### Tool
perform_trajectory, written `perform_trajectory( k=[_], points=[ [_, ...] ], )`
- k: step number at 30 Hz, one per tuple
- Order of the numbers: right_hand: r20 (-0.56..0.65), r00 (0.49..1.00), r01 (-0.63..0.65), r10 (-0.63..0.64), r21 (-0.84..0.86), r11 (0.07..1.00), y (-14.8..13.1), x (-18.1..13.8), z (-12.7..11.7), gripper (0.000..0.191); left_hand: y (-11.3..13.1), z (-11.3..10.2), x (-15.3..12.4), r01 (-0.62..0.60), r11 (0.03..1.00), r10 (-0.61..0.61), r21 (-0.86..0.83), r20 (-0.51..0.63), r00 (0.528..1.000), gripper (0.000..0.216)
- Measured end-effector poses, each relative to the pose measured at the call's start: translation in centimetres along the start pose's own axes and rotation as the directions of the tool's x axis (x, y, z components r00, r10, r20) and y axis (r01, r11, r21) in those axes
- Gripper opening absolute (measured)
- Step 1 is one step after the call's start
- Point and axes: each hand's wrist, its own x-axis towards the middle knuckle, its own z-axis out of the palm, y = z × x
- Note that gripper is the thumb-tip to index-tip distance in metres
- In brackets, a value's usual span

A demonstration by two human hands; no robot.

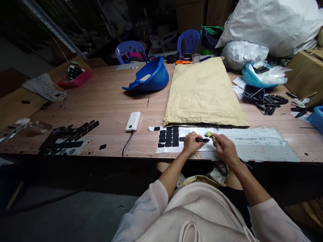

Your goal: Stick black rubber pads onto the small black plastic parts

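Note:
My left hand [192,143] is closed round a slim black plastic piece [203,140] that points to the right. Close to its tip is the round yellow-green head [209,134] of a small tool, with my right hand [225,149] gripping the dark handle. Whether head and black piece touch, I cannot tell. Under both hands lies a white sheet [168,150]. Rows of black rounded stickers [169,137] cover its left part, just left of my left hand. A grey board [262,153] with clear film extends to the right of my right hand.
Behind the sheet lies a large beige sack [205,90]. A white power bank [133,121] with a cable sits left. Further back rests a blue basin [151,75]. Black plastic pieces [271,103] are heaped at right; more black strips [73,136] lie at left.

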Motion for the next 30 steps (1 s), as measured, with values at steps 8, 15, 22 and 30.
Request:
perform_trajectory(
  k=[8,15,22,30],
  points=[
    [0.054,0.999,0.006,-0.001,-0.08,0.997,-1.0,-0.3,0.9,0.032,0.0,0.3,0.2,0.011,1.0,-0.011,0.028,-0.012,1.0,0.02],
    [-0.029,0.999,-0.018,0.016,-0.099,0.995,-0.5,-0.4,0.2,0.033,0.2,0.2,0.0,0.002,1.0,-0.002,0.004,-0.028,1.0,0.018],
    [-0.055,0.997,-0.055,0.046,-0.169,0.984,0.7,-0.6,-0.2,0.033,0.1,0.4,0.0,-0.011,1.0,0.012,0.022,-0.025,1.0,0.018],
    [-0.092,0.996,-0.056,0.017,-0.444,0.894,5.8,0.1,-2.6,0.027,-0.5,0.4,0.0,-0.061,0.997,0.062,0.056,-0.007,0.998,0.013]
  ],
)
